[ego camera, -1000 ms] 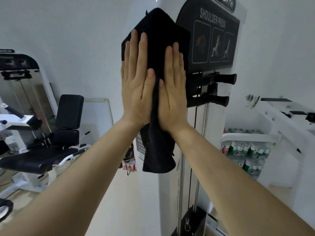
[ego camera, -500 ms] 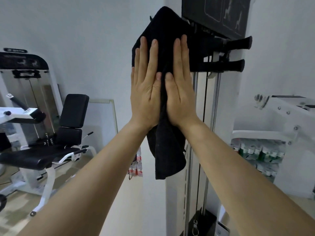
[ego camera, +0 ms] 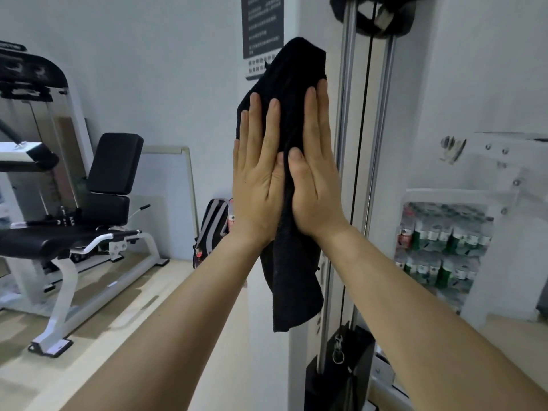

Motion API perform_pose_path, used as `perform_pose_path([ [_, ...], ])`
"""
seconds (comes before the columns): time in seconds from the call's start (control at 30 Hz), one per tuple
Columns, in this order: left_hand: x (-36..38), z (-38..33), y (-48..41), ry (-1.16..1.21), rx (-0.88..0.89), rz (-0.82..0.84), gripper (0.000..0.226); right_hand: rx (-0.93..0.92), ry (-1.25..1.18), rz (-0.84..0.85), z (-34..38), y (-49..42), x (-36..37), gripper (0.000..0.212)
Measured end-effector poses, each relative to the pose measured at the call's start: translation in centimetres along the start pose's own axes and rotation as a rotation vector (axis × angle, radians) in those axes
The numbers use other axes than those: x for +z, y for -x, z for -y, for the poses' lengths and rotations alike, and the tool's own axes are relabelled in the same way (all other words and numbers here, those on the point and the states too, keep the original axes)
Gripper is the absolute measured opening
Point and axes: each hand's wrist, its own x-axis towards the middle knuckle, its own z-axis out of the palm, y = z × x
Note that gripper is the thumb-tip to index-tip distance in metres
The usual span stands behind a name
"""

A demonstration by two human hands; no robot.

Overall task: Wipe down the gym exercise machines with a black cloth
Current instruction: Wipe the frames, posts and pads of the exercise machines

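A black cloth (ego camera: 294, 292) is draped over the front edge of the white upright column (ego camera: 296, 369) of a weight machine. My left hand (ego camera: 258, 176) lies flat on the cloth's left side and my right hand (ego camera: 315, 176) flat on its right side. Fingers point up, thumbs nearly touch, and together the palms pin the cloth to the column. The cloth's lower end hangs loose below my wrists. Chrome guide rods (ego camera: 344, 120) and a black cable (ego camera: 364, 120) run just right of my right hand, down to the weight stack (ego camera: 344, 384).
A second machine with a black padded seat and backrest (ego camera: 114, 161) stands at the left on a wooden floor. A striped bag (ego camera: 212, 229) leans on the wall behind the column. Shelves of bottles (ego camera: 441, 235) and a white machine frame (ego camera: 504, 164) are at the right.
Both hands and the cloth have slid down the column. The shoulder press panel and black handles have passed out of the top of view, and the floor and weight stack now show.
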Motion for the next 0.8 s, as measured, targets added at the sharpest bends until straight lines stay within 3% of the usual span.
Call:
perform_pose_path([
  [0.33,0.8,2.9,12.3,-0.025,-0.019,0.104,0.058,0.087,0.060,0.060,-1.7,13.2,1.4,0.060],
  [0.43,-0.3,2.5,10.5,0.021,-0.032,0.157,0.058,0.085,0.089,0.083,-1.2,11.6,1.1,0.061],
  [0.63,-0.2,0.3,2.3,0.026,-0.067,0.045,0.055,0.039,0.085,0.007,-0.4,2.9,0.6,0.060],
  [0.8,1.1,2.2,7.2,0.001,-0.041,0.009,0.057,0.033,0.070,0.015,-1.3,8.0,0.9,0.059],
])
